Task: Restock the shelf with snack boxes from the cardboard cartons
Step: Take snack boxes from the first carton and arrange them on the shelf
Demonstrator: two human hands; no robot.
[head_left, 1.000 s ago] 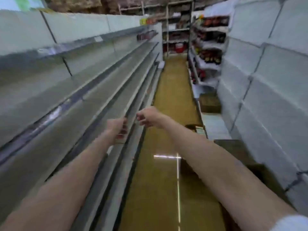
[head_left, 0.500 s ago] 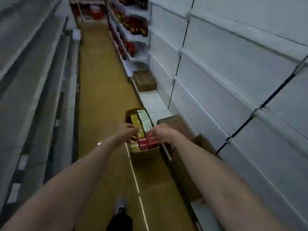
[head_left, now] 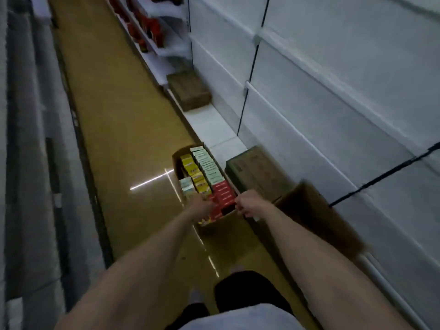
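left hand (head_left: 201, 206) down among snack boxes (head_left: 222, 195) in open carton (head_left: 177, 163), grip unclear | right hand (head_left: 247, 206) curled, just right, holding unclear | boxes look light, stiff; pinch short ends

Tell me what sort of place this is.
Most likely a shop aisle: long shelving on both sides, red goods stocked farther down, and an open carton of snack boxes on the floor.

Both arms reach down; left hand (head_left: 202, 206) and right hand (head_left: 247, 206) over open carton (head_left: 215, 222) of snack boxes (head_left: 207, 170).
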